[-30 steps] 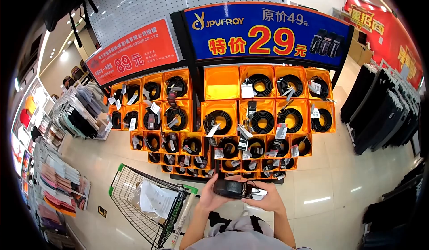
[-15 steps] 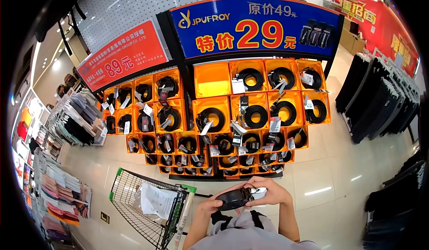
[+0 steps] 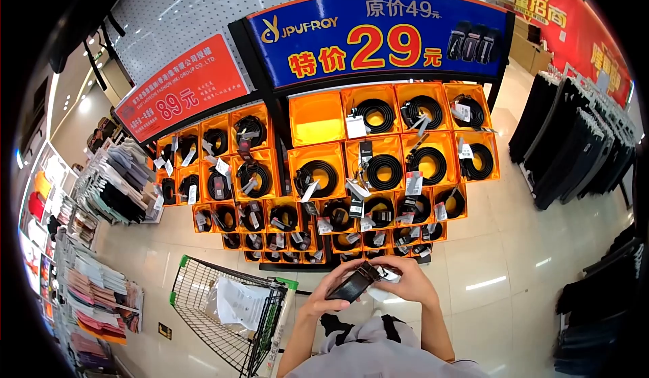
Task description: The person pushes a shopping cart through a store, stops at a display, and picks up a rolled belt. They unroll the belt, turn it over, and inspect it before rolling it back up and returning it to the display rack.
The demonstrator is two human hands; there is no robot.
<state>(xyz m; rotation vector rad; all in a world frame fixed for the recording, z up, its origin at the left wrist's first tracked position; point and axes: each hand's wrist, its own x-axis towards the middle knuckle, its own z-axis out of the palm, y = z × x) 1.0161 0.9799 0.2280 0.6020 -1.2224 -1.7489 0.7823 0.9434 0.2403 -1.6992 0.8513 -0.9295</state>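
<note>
A coiled black belt [image 3: 351,287] is held in front of my body, tilted with its left end lower. My left hand [image 3: 323,298] is closed around its left side, thumb along the lower edge. At the buckle end, my right hand [image 3: 414,285] pinches the belt and a white tag [image 3: 387,274]; the fingers partly cover both. Ahead stands a belt display, with coiled black belts [image 3: 385,172] in orange boxes [image 3: 316,120], many with white tags hanging out.
A green-and-black shopping cart [image 3: 196,290] with a white plastic-wrapped item [image 3: 238,303] stands at my left. Clothes racks [image 3: 574,141] line the right side; folded garments [image 3: 101,290] lie at the left. Price signs [image 3: 378,40] top the display. Tiled floor [image 3: 487,256] surrounds it.
The belt has turned in my hands, its right end rising and its left end dipping. My right hand has shifted slightly, with its fingers still at the buckle and tag.
</note>
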